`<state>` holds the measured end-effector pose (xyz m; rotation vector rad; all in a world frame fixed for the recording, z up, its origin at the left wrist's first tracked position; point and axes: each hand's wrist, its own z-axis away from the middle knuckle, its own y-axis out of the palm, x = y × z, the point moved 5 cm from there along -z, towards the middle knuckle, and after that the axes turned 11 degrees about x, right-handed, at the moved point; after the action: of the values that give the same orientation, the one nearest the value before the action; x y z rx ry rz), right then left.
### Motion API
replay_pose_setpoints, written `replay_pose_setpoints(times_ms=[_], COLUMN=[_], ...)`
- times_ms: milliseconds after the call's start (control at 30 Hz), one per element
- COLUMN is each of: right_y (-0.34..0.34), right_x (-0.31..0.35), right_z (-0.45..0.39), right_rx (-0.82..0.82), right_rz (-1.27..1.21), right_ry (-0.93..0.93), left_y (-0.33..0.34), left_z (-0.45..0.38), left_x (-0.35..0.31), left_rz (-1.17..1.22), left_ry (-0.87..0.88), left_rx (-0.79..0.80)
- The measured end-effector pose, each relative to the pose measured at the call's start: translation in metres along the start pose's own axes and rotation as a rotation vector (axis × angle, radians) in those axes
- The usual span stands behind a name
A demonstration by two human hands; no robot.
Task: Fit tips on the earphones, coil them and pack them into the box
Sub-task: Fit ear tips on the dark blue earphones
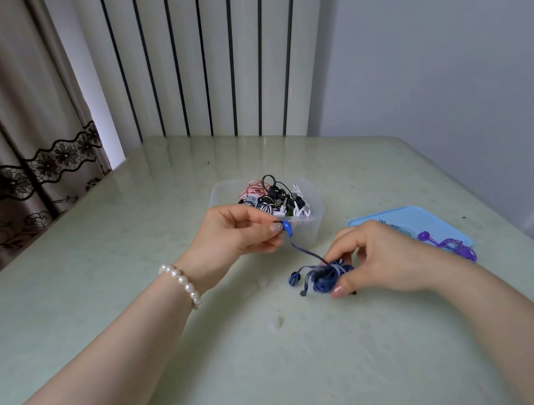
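Note:
Dark blue earphones (pixel 325 276) lie bundled on the pale green table. My right hand (pixel 380 257) pinches the bundle from the right, thumb low, fingers on top. One cable runs up to a bright blue earbud (pixel 286 226), pinched in my left hand (pixel 242 230) just in front of the box. A second blue earbud (pixel 295 278) and a small dark end (pixel 302 293) hang out of the bundle to the left. The clear plastic box (pixel 316 204) holds several tangled black, white and pink earphones.
A light blue lid (pixel 399 218) lies right of the box, with purple earphones (pixel 450 244) partly on it. A striped radiator and a curtain stand behind the table. The table's right edge runs close to the lid.

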<state>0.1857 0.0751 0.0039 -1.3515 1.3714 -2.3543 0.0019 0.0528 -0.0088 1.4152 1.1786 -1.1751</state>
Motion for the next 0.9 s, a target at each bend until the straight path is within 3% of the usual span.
replay_pose_setpoints(times_ms=[233, 567, 733, 900], right_y=[-0.035, -0.031, -0.034, -0.045], right_x=[0.014, 0.025, 0.042, 0.065], right_z=[-0.002, -0.022, -0.039, -0.066], right_rx=[-0.299, -0.172, -0.231, -0.309], right_rz=[-0.398, -0.770, -0.737, -0.711], right_ry=[-0.222, -0.223, -0.188, -0.190], left_y=[-0.005, -0.009, -0.013, -0.035], left_z=[0.004, 0.002, 0.002, 0.005], left_x=[-0.017, -0.021, -0.022, -0.021], left_rz=[0.134, 0.103, 0.312, 0.417], left_ry=[0.101, 0.157, 0.146, 0.117], left_rx=[-0.066, -0.210, -0.187, -0.333])
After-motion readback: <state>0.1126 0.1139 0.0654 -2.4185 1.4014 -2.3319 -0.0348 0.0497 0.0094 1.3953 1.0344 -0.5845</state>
